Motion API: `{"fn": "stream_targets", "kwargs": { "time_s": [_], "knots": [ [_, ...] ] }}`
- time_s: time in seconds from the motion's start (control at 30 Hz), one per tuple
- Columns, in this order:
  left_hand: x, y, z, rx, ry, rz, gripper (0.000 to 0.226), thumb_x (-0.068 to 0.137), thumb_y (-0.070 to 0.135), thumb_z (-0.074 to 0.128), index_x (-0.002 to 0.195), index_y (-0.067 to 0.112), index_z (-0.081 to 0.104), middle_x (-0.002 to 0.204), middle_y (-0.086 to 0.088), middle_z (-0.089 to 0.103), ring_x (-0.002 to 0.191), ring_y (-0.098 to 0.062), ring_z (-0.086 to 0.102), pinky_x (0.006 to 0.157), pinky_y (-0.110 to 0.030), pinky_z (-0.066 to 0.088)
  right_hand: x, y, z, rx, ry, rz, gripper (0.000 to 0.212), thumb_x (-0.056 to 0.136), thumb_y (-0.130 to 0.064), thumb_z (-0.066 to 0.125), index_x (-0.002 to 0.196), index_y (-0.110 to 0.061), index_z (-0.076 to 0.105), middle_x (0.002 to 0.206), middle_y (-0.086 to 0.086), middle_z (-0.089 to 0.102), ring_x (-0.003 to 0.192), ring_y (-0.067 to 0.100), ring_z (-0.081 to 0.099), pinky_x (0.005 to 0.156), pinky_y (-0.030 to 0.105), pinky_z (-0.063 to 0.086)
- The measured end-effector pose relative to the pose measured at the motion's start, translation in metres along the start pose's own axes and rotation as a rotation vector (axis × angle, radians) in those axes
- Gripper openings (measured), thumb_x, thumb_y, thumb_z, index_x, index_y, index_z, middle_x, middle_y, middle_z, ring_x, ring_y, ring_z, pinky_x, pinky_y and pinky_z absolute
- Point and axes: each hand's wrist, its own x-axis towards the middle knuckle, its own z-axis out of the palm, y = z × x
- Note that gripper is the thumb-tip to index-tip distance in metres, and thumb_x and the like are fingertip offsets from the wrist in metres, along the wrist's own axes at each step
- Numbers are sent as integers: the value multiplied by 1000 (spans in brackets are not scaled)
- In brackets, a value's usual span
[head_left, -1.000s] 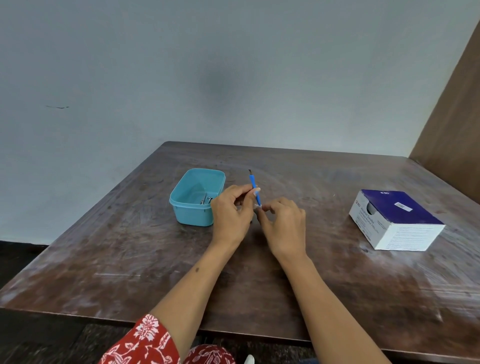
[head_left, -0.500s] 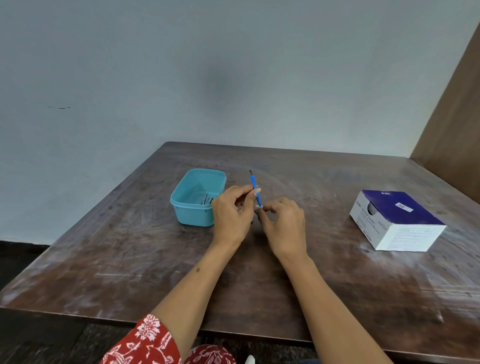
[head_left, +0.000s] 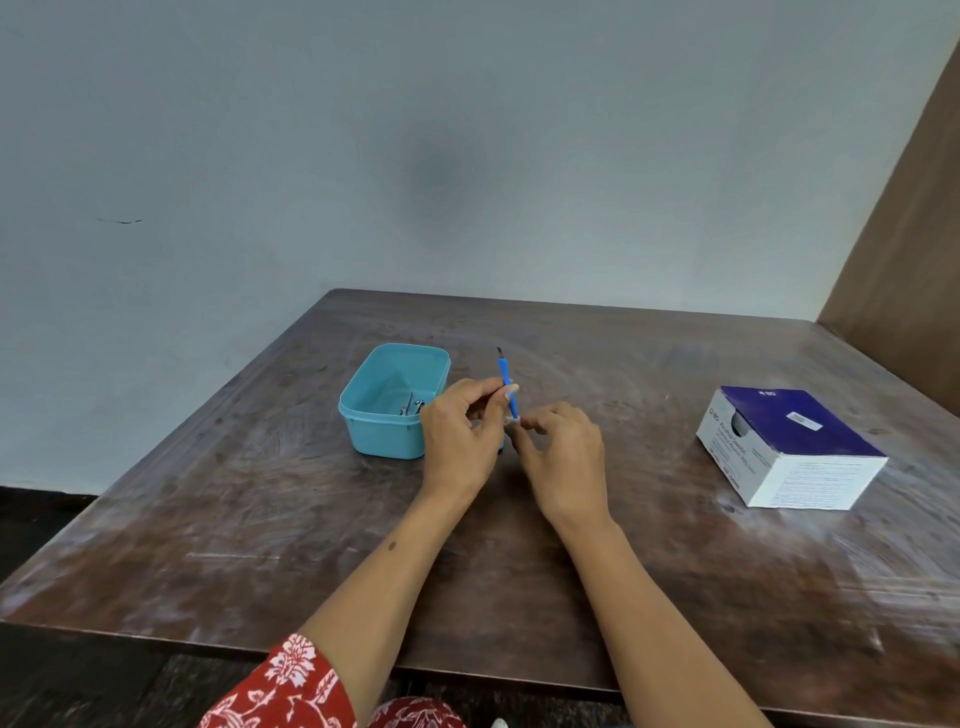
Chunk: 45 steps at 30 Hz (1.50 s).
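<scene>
A thin blue-handled tool (head_left: 504, 375) with a small dark tip stands nearly upright over the middle of the brown table (head_left: 675, 545). My left hand (head_left: 460, 441) pinches its handle between thumb and forefinger. My right hand (head_left: 563, 457) pinches the tool's lower end, where something small and pale shows between the fingertips; what it is cannot be told. Both hands sit close together, just right of a teal plastic box (head_left: 390, 402).
The teal box is open-topped and holds small metal tools. A blue-and-white cardboard box (head_left: 789, 452) lies at the right of the table. A grey wall stands behind, a brown panel at the far right. The table's near edge runs below my forearms.
</scene>
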Motion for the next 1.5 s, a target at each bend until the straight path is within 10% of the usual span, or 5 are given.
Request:
{"fn": "stream_targets", "kwargs": {
  "time_s": [0.7, 0.9, 1.5],
  "knots": [
    [-1, 2, -1, -61, -20, -54, 17, 85, 17, 65, 99, 10, 71, 86, 1, 70, 78, -9, 66, 68, -18, 54, 2, 7, 0, 100, 113, 112, 10, 85, -18, 67, 89, -12, 73, 86, 5, 66, 84, 22, 59, 72, 27, 40],
    [-6, -1, 1, -14, -160, -50, 19, 85, 16, 65, 102, 13, 71, 90, 0, 70, 79, -9, 67, 71, -31, 58, 3, -2, -7, 380, 301, 91, 14, 84, -12, 67, 97, -12, 73, 90, -1, 66, 81, 7, 60, 73, 4, 42],
    [-8, 5, 1, 9, -481, -99, 17, 83, 14, 67, 99, 11, 73, 87, -3, 74, 76, -8, 69, 76, -29, 58, 6, -3, -12, 534, 391, 235, 11, 83, -13, 69, 90, -6, 74, 88, 1, 63, 75, -4, 57, 65, 0, 38]
  ]
}}
